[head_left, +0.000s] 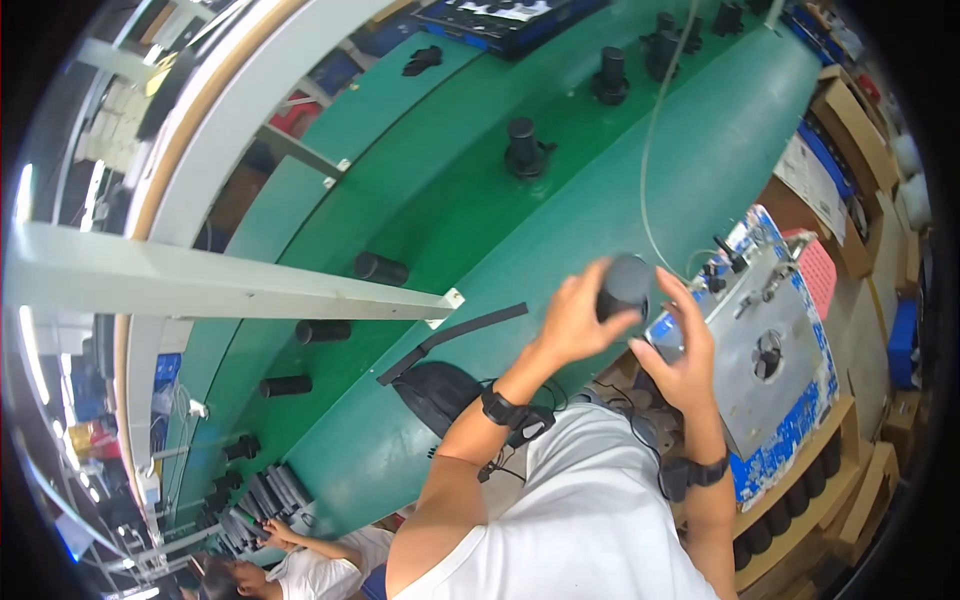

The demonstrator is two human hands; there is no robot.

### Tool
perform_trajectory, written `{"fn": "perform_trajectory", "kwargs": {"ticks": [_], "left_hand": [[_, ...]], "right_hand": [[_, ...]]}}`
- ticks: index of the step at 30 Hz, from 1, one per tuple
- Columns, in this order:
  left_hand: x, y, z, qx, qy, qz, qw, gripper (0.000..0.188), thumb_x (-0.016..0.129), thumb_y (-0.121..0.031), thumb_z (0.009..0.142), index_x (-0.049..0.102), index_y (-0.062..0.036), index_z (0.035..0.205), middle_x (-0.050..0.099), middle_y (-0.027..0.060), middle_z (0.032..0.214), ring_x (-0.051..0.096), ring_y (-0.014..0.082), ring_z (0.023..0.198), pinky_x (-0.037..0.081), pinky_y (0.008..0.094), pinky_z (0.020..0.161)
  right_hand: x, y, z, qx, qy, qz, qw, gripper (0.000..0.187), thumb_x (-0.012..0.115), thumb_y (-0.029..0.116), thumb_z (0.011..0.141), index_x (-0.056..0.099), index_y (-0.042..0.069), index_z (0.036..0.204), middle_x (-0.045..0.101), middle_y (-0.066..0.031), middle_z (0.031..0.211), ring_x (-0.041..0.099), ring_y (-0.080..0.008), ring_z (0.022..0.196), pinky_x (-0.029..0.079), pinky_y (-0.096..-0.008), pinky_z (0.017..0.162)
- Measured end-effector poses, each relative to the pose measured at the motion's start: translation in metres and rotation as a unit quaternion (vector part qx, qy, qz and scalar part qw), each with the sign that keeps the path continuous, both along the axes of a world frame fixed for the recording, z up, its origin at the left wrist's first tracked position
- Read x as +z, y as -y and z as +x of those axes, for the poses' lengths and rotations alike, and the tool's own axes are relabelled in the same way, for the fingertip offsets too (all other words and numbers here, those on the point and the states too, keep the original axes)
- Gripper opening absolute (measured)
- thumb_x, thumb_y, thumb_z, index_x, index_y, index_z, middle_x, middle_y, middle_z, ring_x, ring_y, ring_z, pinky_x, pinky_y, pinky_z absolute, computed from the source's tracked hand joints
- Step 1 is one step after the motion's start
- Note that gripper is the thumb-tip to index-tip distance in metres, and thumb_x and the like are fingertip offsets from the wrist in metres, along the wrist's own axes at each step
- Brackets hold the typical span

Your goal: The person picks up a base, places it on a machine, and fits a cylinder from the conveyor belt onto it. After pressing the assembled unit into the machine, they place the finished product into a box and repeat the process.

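My left hand (577, 318) is closed around a dark grey cylinder (629, 279), its round flat end tipped up. Just to the right, my right hand (682, 352) has its thumb and fingers apart, curved toward the cylinder, and nothing shows in it. Both hands are above the near edge of the green bench (690, 180). Right of them is a metal plate fixture (755, 350) with a round hole, on a chipped blue-and-white board. A black bag (437, 395) with a strap lies left of my left forearm.
A green conveyor belt (450, 220) carries several black cylindrical parts, some upright, such as one black part (523, 150). A white post (230, 280) crosses on the left. A thin hose (645, 170) hangs by the fixture. Another person (310, 560) works at the lower left. Cardboard boxes (850, 130) stand right.
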State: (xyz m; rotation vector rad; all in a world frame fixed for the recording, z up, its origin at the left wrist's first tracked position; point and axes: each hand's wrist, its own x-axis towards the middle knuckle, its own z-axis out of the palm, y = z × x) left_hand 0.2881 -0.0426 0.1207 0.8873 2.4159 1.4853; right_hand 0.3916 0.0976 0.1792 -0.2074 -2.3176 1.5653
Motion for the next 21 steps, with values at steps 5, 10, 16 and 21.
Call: {"fn": "perform_trajectory", "kwargs": {"ticks": [5, 10, 16, 21], "left_hand": [[-0.046, 0.048, -0.109, 0.309, -0.006, 0.058, 0.949, 0.068, 0.082, -0.025, 0.068, 0.045, 0.0031, 0.119, 0.066, 0.0193, 0.100, 0.065, 0.0300, 0.095, 0.050, 0.0383, 0.084], [-0.094, 0.064, -0.166, 0.432, -0.093, -0.143, 0.886, 0.057, 0.077, -0.026, 0.069, 0.055, -0.0002, 0.114, 0.057, 0.0207, 0.111, 0.059, 0.0364, 0.100, 0.047, 0.0430, 0.086], [-0.143, 0.134, -0.221, 0.419, -0.039, -0.051, 0.906, 0.050, 0.079, -0.026, 0.075, 0.060, 0.0092, 0.106, 0.064, 0.0183, 0.107, 0.063, 0.0248, 0.090, 0.050, 0.0372, 0.084], [-0.146, 0.095, -0.219, 0.327, -0.089, -0.062, 0.939, 0.058, 0.079, -0.032, 0.075, 0.057, 0.0113, 0.108, 0.063, 0.0223, 0.108, 0.062, 0.0316, 0.093, 0.049, 0.0405, 0.085]], "right_hand": [[-0.024, -0.056, 0.093, -0.027, 0.098, 0.071, 0.992, 0.037, 0.062, 0.006, 0.080, 0.058, -0.003, 0.115, 0.066, -0.0153, 0.108, 0.061, -0.0242, 0.103, 0.044, -0.0348, 0.093], [-0.049, -0.076, 0.209, -0.239, 0.198, -0.017, 0.950, 0.022, 0.061, 0.005, 0.084, 0.062, -0.004, 0.105, 0.070, -0.0121, 0.091, 0.067, -0.0182, 0.086, 0.049, -0.0297, 0.082], [-0.075, -0.073, 0.280, -0.401, 0.213, -0.042, 0.890, 0.019, 0.064, 0.007, 0.085, 0.064, -0.003, 0.101, 0.070, -0.0101, 0.087, 0.067, -0.0130, 0.081, 0.052, -0.0253, 0.071], [-0.152, -0.035, 0.379, -0.532, 0.135, -0.223, 0.805, 0.018, 0.063, 0.007, 0.086, 0.061, -0.002, 0.101, 0.069, -0.0083, 0.085, 0.066, -0.0132, 0.078, 0.051, -0.0261, 0.069]]}}
